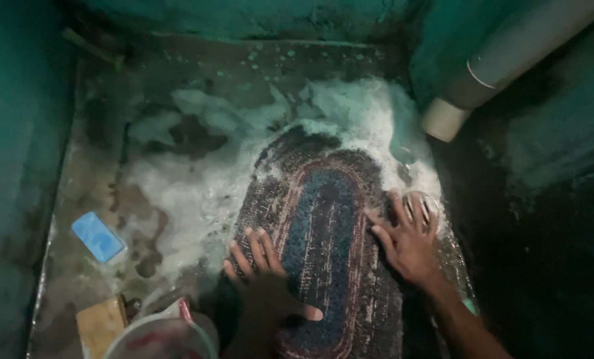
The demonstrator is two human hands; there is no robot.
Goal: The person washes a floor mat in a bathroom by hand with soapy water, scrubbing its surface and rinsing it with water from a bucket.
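We press the oval rug (330,233) flat on the soapy floor (177,193), left hand (267,279) and right hand (410,242) fingers spread apart; scrubbing seems underway.

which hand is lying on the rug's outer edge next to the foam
The right hand, spread on the oval rug's right edge; the left hand presses nearer the rug's middle.

A rug (327,246) lies on a wet floor (111,179), foam (210,179) behind and left of it. Both hands rest flat on the rug: left hand (267,279) near its left edge, right hand (408,242) at its right edge. A soap bar (98,237) lies well left. A pipe (503,60) stands behind, right.
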